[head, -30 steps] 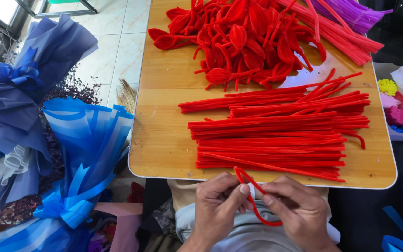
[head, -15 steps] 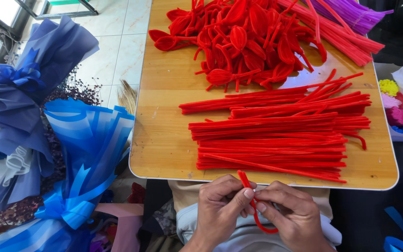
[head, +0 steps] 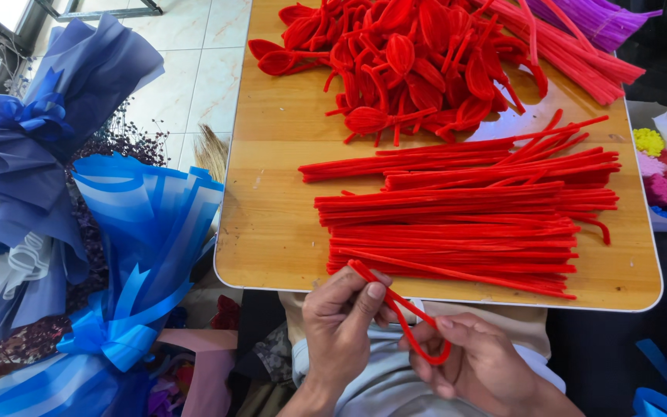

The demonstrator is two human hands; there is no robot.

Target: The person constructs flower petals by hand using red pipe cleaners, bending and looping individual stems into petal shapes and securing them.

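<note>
At the bottom centre of the frame, just below the near edge of the wooden table (head: 272, 232), both hands work one red pipe cleaner (head: 407, 320). It is a thin, fuzzy, bright red wire, bent into a narrow loop: one end rises at the upper left beside the table edge, the strand runs down to the right, and it curves round in a rounded bend at the lower right. The left hand (head: 341, 328) is closed around the upper part, thumb and forefinger pinched on the strand near its top end. The right hand (head: 480, 363) is partly curled, its fingertips gripping the curved lower end of the loop. On the table, in the middle right of the frame, lies a thick bundle of straight red pipe cleaners (head: 457, 224), all lying roughly left to right. Above it, at the top centre, sits a heap of red pipe cleaners shaped into petal-like loops (head: 403, 62). Purple pipe cleaners (head: 596, 19) lie at the upper right corner. Blue wrapped bouquets (head: 117, 232) fill the left side.
</note>
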